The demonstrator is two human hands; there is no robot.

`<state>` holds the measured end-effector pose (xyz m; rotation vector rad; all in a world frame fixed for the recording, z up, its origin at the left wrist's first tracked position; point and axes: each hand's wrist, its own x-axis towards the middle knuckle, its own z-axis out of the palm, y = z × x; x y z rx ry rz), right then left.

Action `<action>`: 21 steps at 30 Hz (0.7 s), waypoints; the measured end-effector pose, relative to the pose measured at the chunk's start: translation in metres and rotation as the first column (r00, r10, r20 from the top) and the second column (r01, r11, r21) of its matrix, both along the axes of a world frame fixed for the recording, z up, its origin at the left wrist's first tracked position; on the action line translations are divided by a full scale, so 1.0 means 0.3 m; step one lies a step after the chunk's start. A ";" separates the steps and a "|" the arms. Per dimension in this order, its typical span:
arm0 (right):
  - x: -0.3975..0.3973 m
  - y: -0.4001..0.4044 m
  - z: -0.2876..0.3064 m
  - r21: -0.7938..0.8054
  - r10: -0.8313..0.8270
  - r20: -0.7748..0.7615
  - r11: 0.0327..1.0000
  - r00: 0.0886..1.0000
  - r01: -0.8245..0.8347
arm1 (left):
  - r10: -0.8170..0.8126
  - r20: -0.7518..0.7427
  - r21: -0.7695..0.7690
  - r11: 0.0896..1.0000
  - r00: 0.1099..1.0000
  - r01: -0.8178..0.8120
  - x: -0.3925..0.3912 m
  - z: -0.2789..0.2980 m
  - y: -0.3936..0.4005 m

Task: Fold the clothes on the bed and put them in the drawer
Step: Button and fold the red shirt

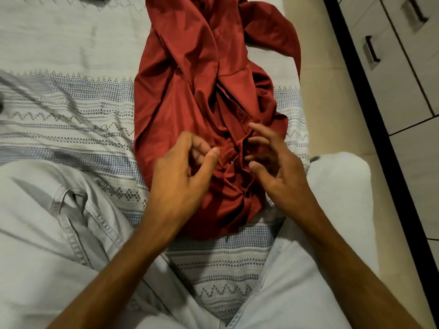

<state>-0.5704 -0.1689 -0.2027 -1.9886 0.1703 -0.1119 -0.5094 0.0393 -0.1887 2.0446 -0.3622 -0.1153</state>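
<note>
One red shirt lay crumpled on the bed, stretching from the near middle away toward the far edge, with a single sleeve flung out to the right at the far end. It was the only piece of clothing on the bedspread that I could make out clearly; a dark scrap at the far left corner was too cut off to name. The person sat on the bed with two legs in pale jeans, one knee on the left and one on the right, and the shirt's near end lay between them. Both hands were over that bunched near end. The left hand hovered with its fingers curled loosely inward and the thumb reaching toward the cloth; it looked to me as if it held nothing, the fingers bent but not closed round any fold. The right hand had its fingers spread and slightly bent, the tips touching or just above the button strip of the shirt; it was blurred, and I could not tell whether it pinched the cloth. To the right of the bed ran a strip of pale floor, and beyond it stood the drawers, all shut, with two dark handles showing.
</note>
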 end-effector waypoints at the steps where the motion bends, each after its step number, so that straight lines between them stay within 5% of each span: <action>1: 0.001 -0.002 -0.001 -0.208 0.077 0.024 0.976 0.997 -0.071 | -0.019 0.031 0.016 1.000 0.999 0.018 -0.040 0.007 0.026; 3: 0.012 0.004 0.001 -0.606 0.226 0.002 0.775 0.974 -0.179 | -0.162 0.029 0.116 0.981 0.986 0.158 -0.131 0.001 0.077; 5: 0.033 0.016 0.002 -0.740 0.230 -0.016 0.651 0.973 -0.166 | -0.331 -0.050 0.310 0.892 0.942 0.329 -0.201 -0.024 0.108; 8: 0.082 0.026 0.010 -0.584 0.128 -0.001 0.805 0.992 -0.104 | -0.371 -0.191 0.475 0.775 0.909 0.416 -0.210 -0.051 0.090; 14: 0.199 0.012 0.037 -0.571 0.033 -0.032 0.820 0.999 -0.046 | -0.274 -0.211 0.274 0.905 0.938 0.326 -0.183 -0.040 -0.018; 21: 0.274 -0.032 0.024 -0.503 -0.027 -0.059 0.864 0.998 -0.007 | -0.131 -0.284 0.240 0.949 0.950 0.203 -0.184 -0.086 -0.009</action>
